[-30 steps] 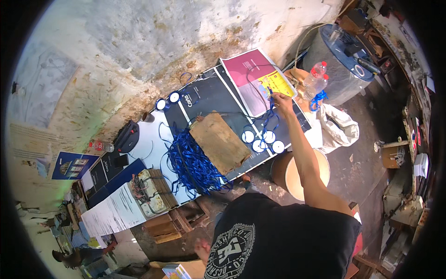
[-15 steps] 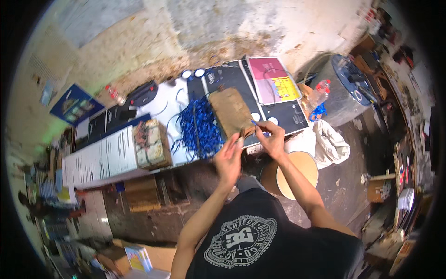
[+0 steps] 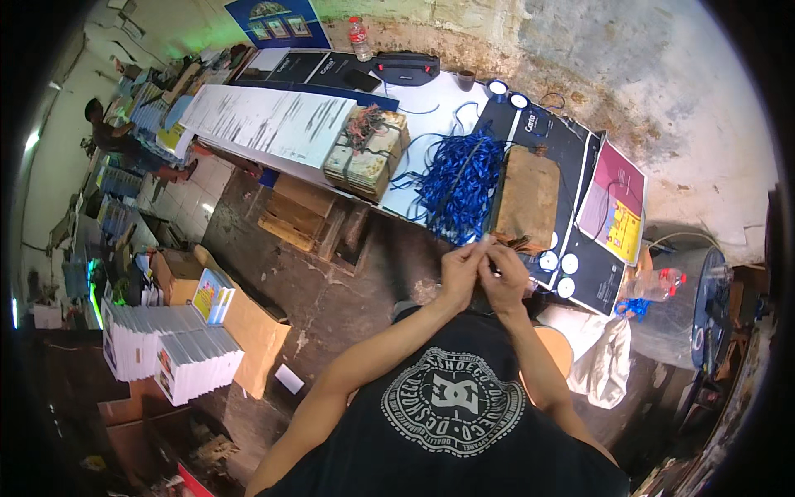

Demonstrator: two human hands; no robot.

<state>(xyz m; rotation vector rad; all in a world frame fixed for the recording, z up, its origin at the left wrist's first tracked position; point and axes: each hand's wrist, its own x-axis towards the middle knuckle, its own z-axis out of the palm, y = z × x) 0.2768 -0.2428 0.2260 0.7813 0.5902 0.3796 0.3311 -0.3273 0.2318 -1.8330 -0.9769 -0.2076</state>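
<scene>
Close together at the table's front edge, my left hand [image 3: 460,272] and my right hand [image 3: 503,275] meet at the fingertips. Both are closed in a pinch; what lies between the fingers is too small to make out. Just beyond them rests a worn brown wooden block [image 3: 530,195], with thin dark pieces at its near edge by my right fingers. A heap of shiny blue ribbons [image 3: 457,186] lies to the block's left, its near strands close to my left fingertips.
Left of the ribbons, a bundled stack [image 3: 367,156] sits beside long printed sheets [image 3: 265,124]. White-and-black rolls [image 3: 549,261] lie right of the block, near a magenta-and-yellow print [image 3: 613,203]. A grey drum [image 3: 679,306] and a round-topped stool [image 3: 553,348] stand right. Another person [image 3: 124,141] is far left.
My hands have come together at the fingertips; before, my left fingers were extended at the block and my right pinched a blue strand. The view has turned left.
</scene>
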